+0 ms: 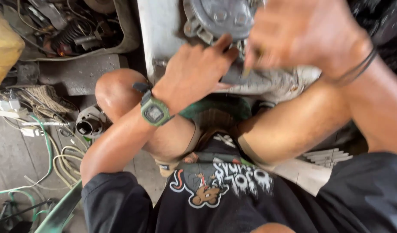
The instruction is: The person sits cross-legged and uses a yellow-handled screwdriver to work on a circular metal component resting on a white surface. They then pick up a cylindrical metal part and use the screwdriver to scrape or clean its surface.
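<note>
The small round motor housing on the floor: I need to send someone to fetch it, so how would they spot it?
Start at the person's left knee. Just below it on the floor lies the motor housing, beside tangled cables. It is the only grey metal cylinder with a dark round opening.

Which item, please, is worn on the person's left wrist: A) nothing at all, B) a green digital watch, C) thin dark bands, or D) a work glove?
B: a green digital watch is strapped just below the left hand; the thin dark bands are on the other wrist.

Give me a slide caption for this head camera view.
Seated person's left hand steadies a grey metal part while the blurred right hand works above.
</note>
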